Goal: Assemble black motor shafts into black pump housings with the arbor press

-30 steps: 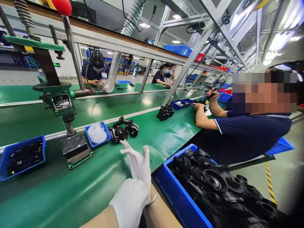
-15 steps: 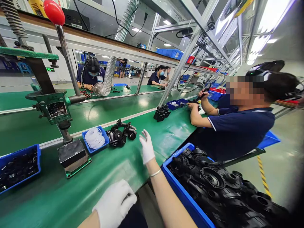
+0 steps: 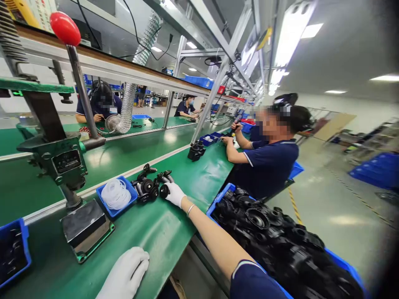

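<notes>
My right hand [image 3: 175, 194], in a white glove, has its fingers closed around a black part with a round, wheel-like end [image 3: 164, 191], at the edge of a small heap. More black wheel-ended parts [image 3: 146, 187] lie just left of it on the green work surface [image 3: 165, 232]. Nearer to me, my left hand [image 3: 126, 272], gloved too, lies on the surface with nothing in it, its fingers extended and slightly bent. A blue tray [image 3: 136, 194] of coiled clear tubing [image 3: 116, 194] sits beyond the left hand, beside the heap.
At left stands a hand press with a red-knobbed lever [image 3: 65, 28] over a metal block [image 3: 82, 222]. A blue bin [image 3: 28, 245] is at far left. To my right, a large blue crate [image 3: 215, 203] holds black housings. A co-worker [image 3: 264, 158] sits beyond it, near black parts [image 3: 196, 150].
My right hand has reached forward and left to the heap and closed on a black part. My left hand has shifted left and down in the picture. The view has turned right.
</notes>
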Demonstrator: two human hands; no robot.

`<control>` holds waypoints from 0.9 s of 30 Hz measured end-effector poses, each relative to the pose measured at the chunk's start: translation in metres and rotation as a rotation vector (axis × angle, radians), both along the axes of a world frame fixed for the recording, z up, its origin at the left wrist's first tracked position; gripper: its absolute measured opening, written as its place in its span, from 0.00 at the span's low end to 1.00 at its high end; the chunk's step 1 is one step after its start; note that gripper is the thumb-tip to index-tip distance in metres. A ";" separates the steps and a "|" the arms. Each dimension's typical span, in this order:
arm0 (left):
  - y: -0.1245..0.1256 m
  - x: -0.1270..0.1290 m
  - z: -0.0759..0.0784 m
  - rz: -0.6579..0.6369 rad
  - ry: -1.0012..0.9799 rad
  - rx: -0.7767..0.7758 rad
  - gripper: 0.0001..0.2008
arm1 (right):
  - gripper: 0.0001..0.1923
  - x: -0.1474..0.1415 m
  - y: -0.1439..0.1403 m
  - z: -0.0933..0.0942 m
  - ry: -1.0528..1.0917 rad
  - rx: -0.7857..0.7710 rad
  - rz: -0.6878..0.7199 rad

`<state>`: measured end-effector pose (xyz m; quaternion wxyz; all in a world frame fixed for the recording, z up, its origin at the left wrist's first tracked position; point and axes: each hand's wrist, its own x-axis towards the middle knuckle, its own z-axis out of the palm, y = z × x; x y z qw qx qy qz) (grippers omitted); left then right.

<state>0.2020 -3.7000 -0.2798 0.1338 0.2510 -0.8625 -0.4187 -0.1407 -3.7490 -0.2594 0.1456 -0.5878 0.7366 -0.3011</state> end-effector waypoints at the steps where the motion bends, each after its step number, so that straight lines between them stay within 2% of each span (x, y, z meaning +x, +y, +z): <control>1: -0.002 0.002 -0.002 -0.014 0.008 -0.005 0.16 | 0.15 0.003 0.005 -0.001 -0.022 -0.010 -0.031; 4: -0.008 0.005 -0.002 -0.013 0.022 0.013 0.17 | 0.15 0.013 0.022 0.003 -0.126 -0.085 -0.110; 7: -0.011 0.006 0.002 0.094 0.021 0.088 0.19 | 0.18 0.032 0.039 0.017 -0.263 -0.207 -0.097; 10: -0.010 0.003 0.007 0.231 0.068 0.240 0.28 | 0.20 0.074 0.054 0.030 -0.392 -0.296 0.041; 13: -0.006 0.000 0.013 0.296 0.175 0.396 0.40 | 0.23 0.136 0.066 0.032 -0.474 -0.282 0.243; 15: -0.005 -0.001 0.019 0.297 0.241 0.410 0.38 | 0.25 0.176 0.071 0.026 -0.514 -0.241 0.356; 18: -0.009 0.003 0.030 0.292 0.237 0.273 0.27 | 0.31 0.208 0.075 0.015 -0.594 -0.166 0.447; 20: -0.014 0.009 0.037 0.306 0.181 0.201 0.23 | 0.33 0.206 0.075 0.009 -0.653 -0.099 0.500; 23: -0.022 0.017 0.046 0.359 0.105 0.181 0.18 | 0.35 0.177 0.073 0.004 -0.752 -0.039 0.567; 27: -0.023 0.021 0.054 0.378 0.000 0.137 0.15 | 0.43 0.144 0.072 0.009 -0.889 -0.108 0.537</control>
